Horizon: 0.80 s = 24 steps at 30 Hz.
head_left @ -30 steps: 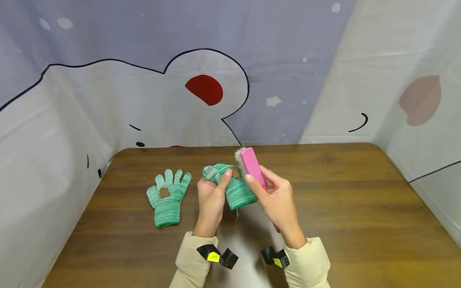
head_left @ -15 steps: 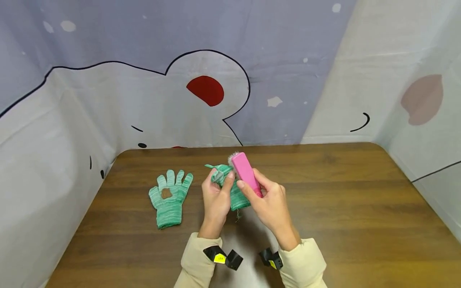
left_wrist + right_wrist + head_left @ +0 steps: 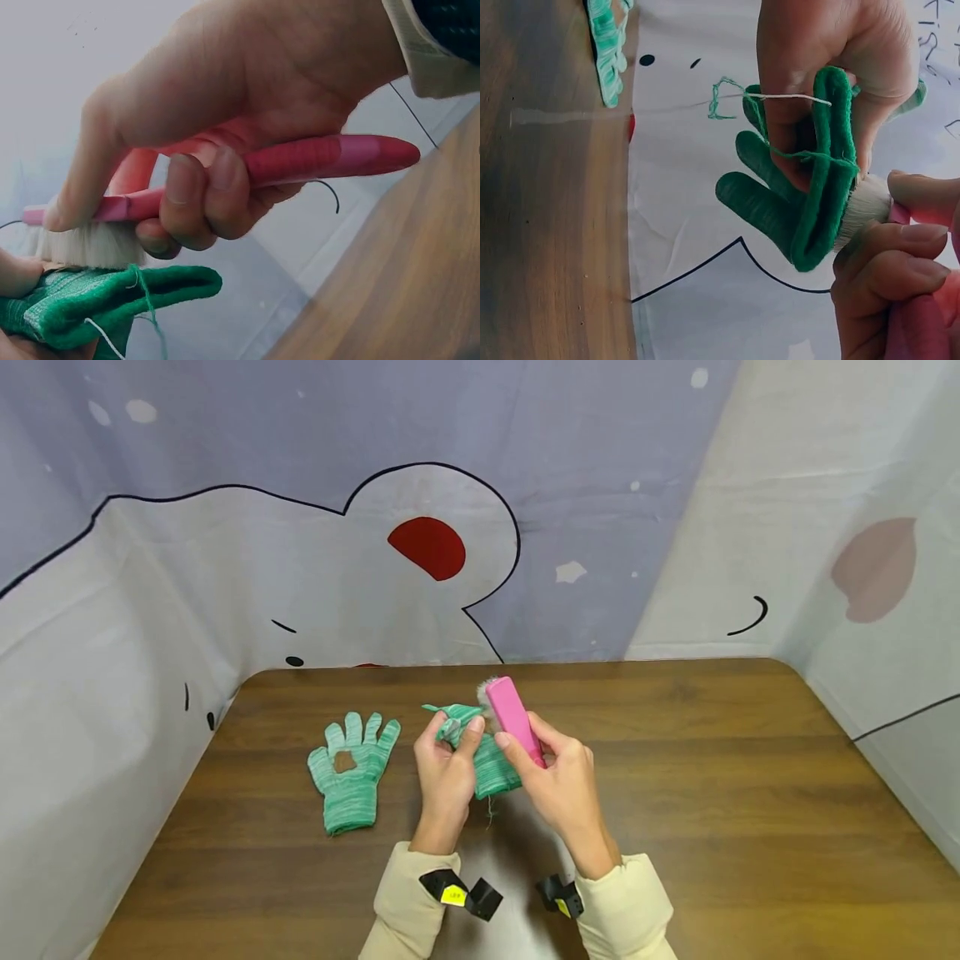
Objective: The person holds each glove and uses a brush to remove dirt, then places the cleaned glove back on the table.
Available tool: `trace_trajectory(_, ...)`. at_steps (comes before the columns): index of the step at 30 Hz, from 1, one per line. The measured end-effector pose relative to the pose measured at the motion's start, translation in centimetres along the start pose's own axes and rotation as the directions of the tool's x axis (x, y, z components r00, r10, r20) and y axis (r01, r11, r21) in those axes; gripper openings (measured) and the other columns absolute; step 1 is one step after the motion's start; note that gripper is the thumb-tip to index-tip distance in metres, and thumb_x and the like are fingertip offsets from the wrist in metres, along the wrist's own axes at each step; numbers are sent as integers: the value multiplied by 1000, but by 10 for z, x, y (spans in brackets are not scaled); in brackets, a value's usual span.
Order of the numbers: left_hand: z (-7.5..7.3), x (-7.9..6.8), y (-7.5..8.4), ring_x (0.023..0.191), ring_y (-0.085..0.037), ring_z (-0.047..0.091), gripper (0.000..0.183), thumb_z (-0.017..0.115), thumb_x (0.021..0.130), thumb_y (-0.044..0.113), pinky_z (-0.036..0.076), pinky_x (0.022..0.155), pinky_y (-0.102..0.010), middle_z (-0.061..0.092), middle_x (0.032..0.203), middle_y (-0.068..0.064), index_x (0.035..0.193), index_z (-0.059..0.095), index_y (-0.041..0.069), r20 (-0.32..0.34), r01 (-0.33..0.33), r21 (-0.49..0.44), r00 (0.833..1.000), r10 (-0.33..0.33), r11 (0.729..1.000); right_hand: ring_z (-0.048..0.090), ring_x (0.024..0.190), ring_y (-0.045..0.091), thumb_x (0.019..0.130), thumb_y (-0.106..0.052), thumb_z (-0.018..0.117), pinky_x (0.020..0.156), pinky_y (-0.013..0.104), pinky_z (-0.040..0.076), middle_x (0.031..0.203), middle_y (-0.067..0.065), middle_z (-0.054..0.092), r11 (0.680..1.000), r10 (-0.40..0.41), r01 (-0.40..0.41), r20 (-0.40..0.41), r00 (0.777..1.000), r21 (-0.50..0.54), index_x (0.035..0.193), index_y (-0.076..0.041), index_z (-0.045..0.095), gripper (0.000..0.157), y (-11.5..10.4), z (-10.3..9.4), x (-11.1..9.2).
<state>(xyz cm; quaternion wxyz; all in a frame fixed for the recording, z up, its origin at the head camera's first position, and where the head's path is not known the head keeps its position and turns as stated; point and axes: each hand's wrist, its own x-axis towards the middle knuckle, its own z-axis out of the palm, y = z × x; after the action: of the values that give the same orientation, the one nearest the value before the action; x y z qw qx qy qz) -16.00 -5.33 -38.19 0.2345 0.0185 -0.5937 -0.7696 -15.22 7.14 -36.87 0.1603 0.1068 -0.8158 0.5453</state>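
A green striped knit glove [image 3: 495,772] is held above the table by my left hand [image 3: 444,777], thumb on top of it. Loose threads hang from its cuff [image 3: 823,180]. My right hand [image 3: 562,789] grips a pink brush [image 3: 513,714], its thumb laid along the back. The brush's white bristles [image 3: 90,247] press against the glove's upper side, as both wrist views show. A brown patch seen on this glove earlier is now mostly hidden behind the brush and thumb. A matching glove [image 3: 351,797] lies flat at the left, with a brown patch [image 3: 344,762] on it.
The wooden table [image 3: 712,777] reaches back to a printed cloth backdrop [image 3: 585,527], which also hangs at both sides. Each sleeve bears a black wrist camera mount [image 3: 461,893].
The brush has moved left and slightly down over the held glove, covering its brown patch. My left hand has shifted slightly right. The flat glove stays where it was.
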Motion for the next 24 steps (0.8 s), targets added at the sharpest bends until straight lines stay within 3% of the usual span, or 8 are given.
trace_trajectory(10, 0, 1, 1, 68, -9, 51, 19, 63, 85, 4, 46, 64, -22, 54, 75, -1, 93, 55, -11, -26, 37, -28, 999, -38, 999, 54, 59, 12, 79, -41, 69, 50, 25, 45, 80, 5, 67, 998, 40, -41, -19, 999, -54, 113, -16, 66, 42, 3, -3, 2)
trace_trajectory(19, 2, 0, -5, 66, -8, 52, 20, 64, 84, 3, 47, 63, -22, 55, 74, 1, 94, 55, -12, -44, 24, -51, 999, -26, 998, 57, 60, 13, 79, -45, 68, 53, 27, 47, 80, 5, 68, 993, 85, -87, -36, 996, -76, 111, -16, 67, 43, 5, -7, 6)
trace_trajectory(24, -2, 4, -3, 66, -6, 47, 12, 63, 85, 4, 42, 64, -20, 49, 70, 4, 86, 54, -5, -108, -41, -60, 994, 34, 997, 56, 61, 18, 81, -46, 65, 54, 31, 45, 77, 7, 67, 969, 117, -141, -128, 985, -204, 112, -16, 66, 43, 17, -19, 11)
